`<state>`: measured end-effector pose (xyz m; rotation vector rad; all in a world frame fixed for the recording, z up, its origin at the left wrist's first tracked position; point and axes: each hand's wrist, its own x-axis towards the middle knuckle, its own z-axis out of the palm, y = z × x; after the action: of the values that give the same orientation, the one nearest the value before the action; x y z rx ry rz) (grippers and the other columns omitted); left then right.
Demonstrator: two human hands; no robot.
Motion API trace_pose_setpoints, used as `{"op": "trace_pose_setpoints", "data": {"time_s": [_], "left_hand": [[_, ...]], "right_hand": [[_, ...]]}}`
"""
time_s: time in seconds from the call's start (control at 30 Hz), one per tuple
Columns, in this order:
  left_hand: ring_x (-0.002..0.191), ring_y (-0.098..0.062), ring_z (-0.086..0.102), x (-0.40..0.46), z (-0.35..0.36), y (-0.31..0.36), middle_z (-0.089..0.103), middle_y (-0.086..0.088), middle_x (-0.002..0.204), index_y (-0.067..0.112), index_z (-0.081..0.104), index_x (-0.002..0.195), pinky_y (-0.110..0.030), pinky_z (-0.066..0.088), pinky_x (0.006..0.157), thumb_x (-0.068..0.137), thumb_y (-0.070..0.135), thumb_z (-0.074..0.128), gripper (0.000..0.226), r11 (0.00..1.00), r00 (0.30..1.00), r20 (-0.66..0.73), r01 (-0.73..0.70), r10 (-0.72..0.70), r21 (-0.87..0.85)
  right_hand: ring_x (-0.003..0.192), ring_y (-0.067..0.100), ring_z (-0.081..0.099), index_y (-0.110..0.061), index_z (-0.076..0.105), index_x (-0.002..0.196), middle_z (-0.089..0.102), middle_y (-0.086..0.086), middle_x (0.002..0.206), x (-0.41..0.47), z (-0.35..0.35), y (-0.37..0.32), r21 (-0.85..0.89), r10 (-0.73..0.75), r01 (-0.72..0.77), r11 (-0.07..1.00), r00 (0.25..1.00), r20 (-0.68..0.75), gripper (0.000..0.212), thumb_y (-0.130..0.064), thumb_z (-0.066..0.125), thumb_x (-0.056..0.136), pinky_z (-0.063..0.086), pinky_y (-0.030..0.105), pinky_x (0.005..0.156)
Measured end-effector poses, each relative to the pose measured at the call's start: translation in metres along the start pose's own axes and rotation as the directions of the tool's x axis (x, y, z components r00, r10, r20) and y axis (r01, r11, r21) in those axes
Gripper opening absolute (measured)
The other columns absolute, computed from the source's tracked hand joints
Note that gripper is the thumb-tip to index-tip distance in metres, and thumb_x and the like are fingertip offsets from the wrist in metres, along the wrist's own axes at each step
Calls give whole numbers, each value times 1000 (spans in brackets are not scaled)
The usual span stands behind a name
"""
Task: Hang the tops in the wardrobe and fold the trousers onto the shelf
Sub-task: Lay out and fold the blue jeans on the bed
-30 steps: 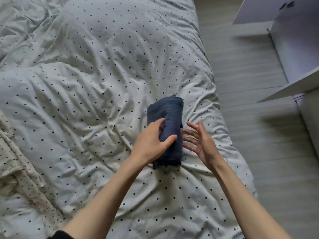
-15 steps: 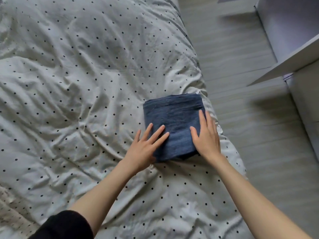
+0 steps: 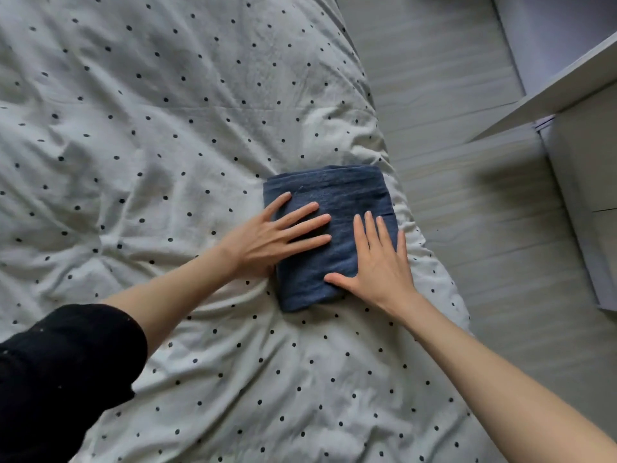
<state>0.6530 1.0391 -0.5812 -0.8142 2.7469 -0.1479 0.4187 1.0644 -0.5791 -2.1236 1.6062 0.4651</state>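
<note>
The folded dark blue trousers [image 3: 329, 208] lie as a compact rectangle on the duvet [image 3: 150, 128], close to the bed's right edge. Both hands rest flat on top of them. The left hand [image 3: 267, 237] comes in from the left side, its fingers [image 3: 310, 222] straight and spread across the middle of the fabric, holding nothing. The right hand [image 3: 380, 265] lies on the right half of the bundle, fingers straight and together, thumb stretched out along the near part, also gripping nothing. A black sleeve [image 3: 63, 372] covers the left upper arm; the right forearm is bare. The duvet is pale with small dark dots and is creased around the bundle. To the right runs a pale wooden floor [image 3: 450, 95], with white furniture [image 3: 574, 155] at the far right.
</note>
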Motion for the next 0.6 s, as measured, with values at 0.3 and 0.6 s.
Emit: {"op": "trace_pose_setpoints", "data": {"time_s": [0.3,0.6], "left_hand": [[140,-33,23,4,-5,-22,22,-9,154,23,18,147,-56,26,110,78,29,61,82,997,1000,-8,-23,23,-77],[141,-32,-11,21,9,-27,-17,-11,152,28,-15,144,-54,2,114,66,40,70,116,987,986,167,-1,28,-161]], "right_hand": [[142,31,-24,-7,-17,147,-26,14,154,11,-11,-11,-64,-102,103,993,995,17,137,-94,33,54,-12,56,113],[143,36,-18,-7,-13,148,-18,17,156,13,6,-55,106,250,-246,964,968,-29,137,-87,50,56,-16,61,109]]}}
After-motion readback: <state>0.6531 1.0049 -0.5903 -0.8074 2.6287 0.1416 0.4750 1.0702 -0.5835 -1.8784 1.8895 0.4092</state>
